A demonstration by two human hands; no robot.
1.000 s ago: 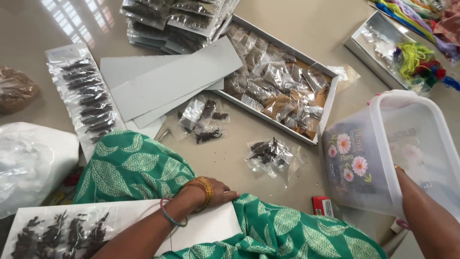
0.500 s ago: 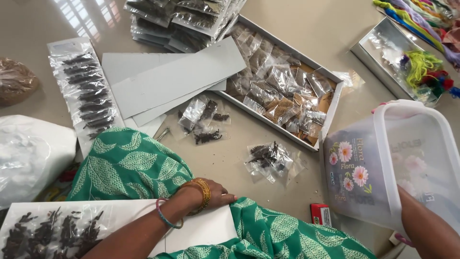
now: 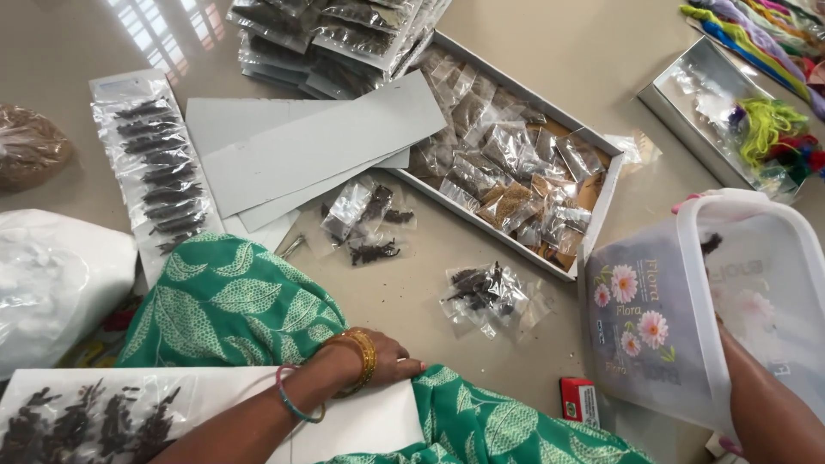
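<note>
Left hand (image 3: 387, 359) lies flat, palm down, fingers loosely together, pressing on a white card (image 3: 361, 421) across the lap. It grips nothing. Gold and green bangles sit on that wrist. Further along the same card, away from the fingertips, rows of dark spice packets (image 3: 86, 425) are fixed on.

Right hand (image 3: 730, 378) is mostly hidden behind a clear plastic tub (image 3: 687, 318) with a flower print. It carries the tub tilted, mouth toward the camera; fingertips show at the top rim and under the bottom corner. Grip is closed on the tub wall.

Just below the tub, a small red box (image 3: 581, 400) lies on the floor. Between both hands, ahead of them, is a loose pile of small dark packets (image 3: 486, 290). Beyond that is a long tray (image 3: 593, 215) full of packets, well out of reach of the left hand. Grey cards (image 3: 318, 150) are stacked ahead of the left hand, past the green-clad knee.
</note>
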